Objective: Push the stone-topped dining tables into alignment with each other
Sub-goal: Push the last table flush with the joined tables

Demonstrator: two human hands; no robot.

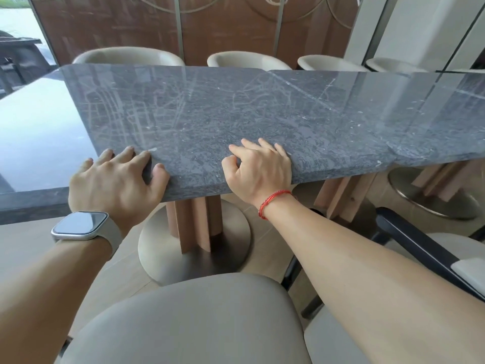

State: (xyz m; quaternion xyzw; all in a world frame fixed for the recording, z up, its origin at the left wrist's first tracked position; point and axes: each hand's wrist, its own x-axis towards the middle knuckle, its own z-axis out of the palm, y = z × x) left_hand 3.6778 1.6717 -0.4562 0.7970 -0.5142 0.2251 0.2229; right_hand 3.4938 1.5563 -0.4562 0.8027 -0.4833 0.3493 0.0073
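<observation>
Three stone-topped benches stand in a row; both hands grip the near edge of the middle bench [236, 114], left hand [115, 179] at its left corner, right hand [258, 169] midway. The left bench [39, 122] glares and the right bench [433, 114] is cut off. Beige chairs [246, 60] line the far side.

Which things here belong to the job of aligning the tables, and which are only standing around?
Part of the job:
- middle table, gripped at its near edge
- left table
- right table
- left hand
- right hand

Just standing around:
- near chair
- far chairs
- dark-framed chair
- watch
- red bracelet
</observation>
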